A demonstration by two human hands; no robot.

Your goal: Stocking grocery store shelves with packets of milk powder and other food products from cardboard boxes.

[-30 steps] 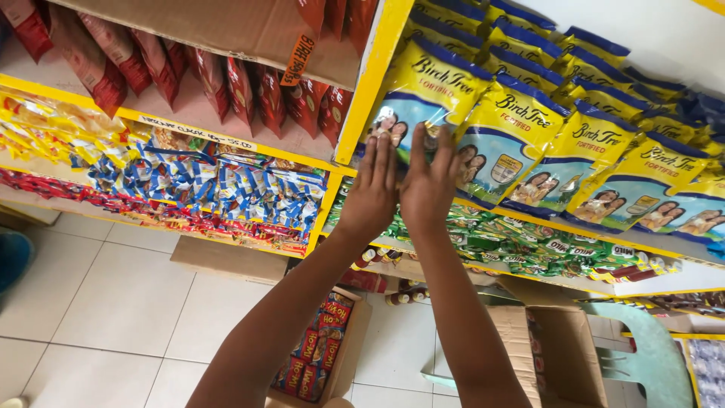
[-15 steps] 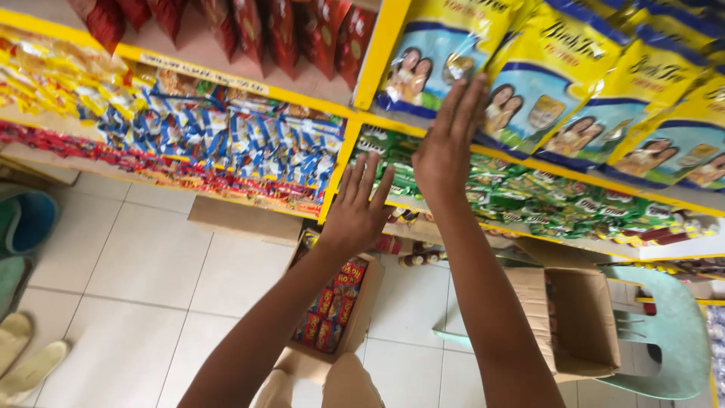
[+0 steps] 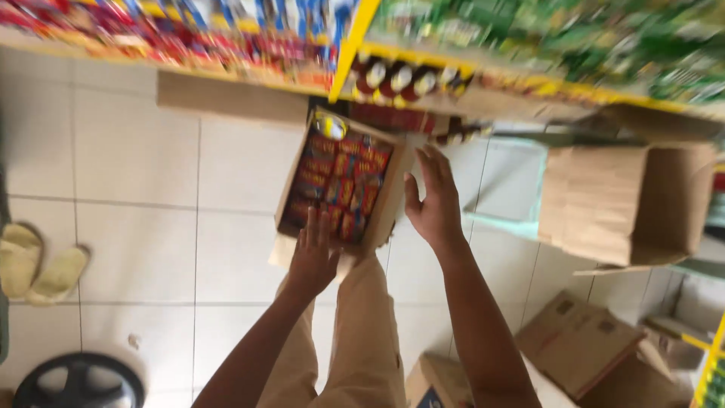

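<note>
Both hands are dropping from shelf | left hand (image 3: 313,257), right hand (image 3: 434,200) released, empty, flanking packet box (image 3: 340,185) on floor | grip opposite edges evenly

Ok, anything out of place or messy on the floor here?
Somewhat. A pair of pale slippers lies loose on the tiles at left, and open cardboard boxes sit scattered at right. The box of red packets under both hands looks orderly; nothing looks spilled.

Both hands (image 3: 434,200) dropped from the shelf packets to the open carton (image 3: 340,185).

Box (image 3: 341,185) open-topped; shelf (image 3: 355,45) overhangs.
</note>
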